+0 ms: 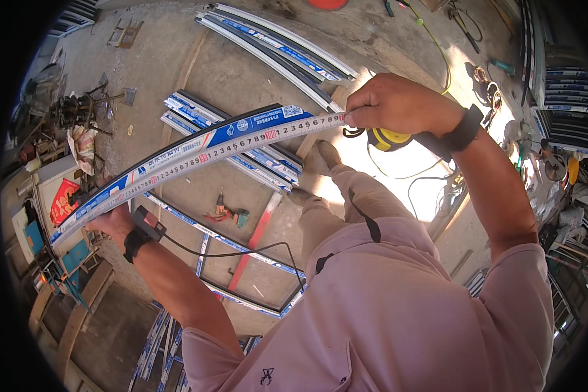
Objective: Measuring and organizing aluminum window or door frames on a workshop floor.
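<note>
A long metal profile point(242, 124) with blue and white protective film stretches from the far left toward the middle. Along its near edge runs the pale blade of a tape measure point(235, 147). My left hand point(115, 222) is closed around the profile near its left end, its fingertips mostly hidden behind the profile and blade. My right hand point(387, 104) is closed, pinching the blade just past the profile's right end. Below this hand the yellow and black tape measure case point(390, 138) shows, partly covered by the hand and wrist.
Beneath the profile lies a stack of film-wrapped profiles point(277, 171); another bundle point(274, 46) lies beyond. A cordless drill point(227, 212) rests on the floor beside an assembled frame point(242, 246). Machinery point(65, 196) stands at left. Cables point(424, 176) cross the sunlit floor at right.
</note>
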Tool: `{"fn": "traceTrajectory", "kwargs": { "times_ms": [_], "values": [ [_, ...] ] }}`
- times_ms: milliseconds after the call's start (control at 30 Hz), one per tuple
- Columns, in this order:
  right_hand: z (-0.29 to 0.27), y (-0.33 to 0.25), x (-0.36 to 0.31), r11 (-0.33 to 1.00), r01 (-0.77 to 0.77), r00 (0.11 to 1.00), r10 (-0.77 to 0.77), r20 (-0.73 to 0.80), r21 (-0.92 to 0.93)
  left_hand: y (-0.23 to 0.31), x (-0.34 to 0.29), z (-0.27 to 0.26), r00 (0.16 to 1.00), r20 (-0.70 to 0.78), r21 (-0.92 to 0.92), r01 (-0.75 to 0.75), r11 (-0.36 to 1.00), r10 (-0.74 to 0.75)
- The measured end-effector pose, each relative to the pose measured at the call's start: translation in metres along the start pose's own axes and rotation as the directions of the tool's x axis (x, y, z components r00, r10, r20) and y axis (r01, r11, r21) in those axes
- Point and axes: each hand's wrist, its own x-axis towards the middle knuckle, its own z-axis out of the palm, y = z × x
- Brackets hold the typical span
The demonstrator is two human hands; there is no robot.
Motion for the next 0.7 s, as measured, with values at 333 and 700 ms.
{"fn": "traceTrajectory", "kwargs": {
  "times_ms": [333, 700],
  "values": [
    [0.004, 0.002, -0.001, 0.999, -0.014, 1.000, 0.014, -0.017, -0.037, -0.006, 0.000, -0.004, 1.000, -0.001, 0.103, 0.023, 0.994, -0.023],
    [0.016, 0.012, -0.001, 1.000, 0.017, 1.000, -0.017, -0.006, -0.021, -0.010, -0.007, -0.005, 0.993, -0.033, 0.127, 0.120, 0.985, -0.116]
  ]
}}
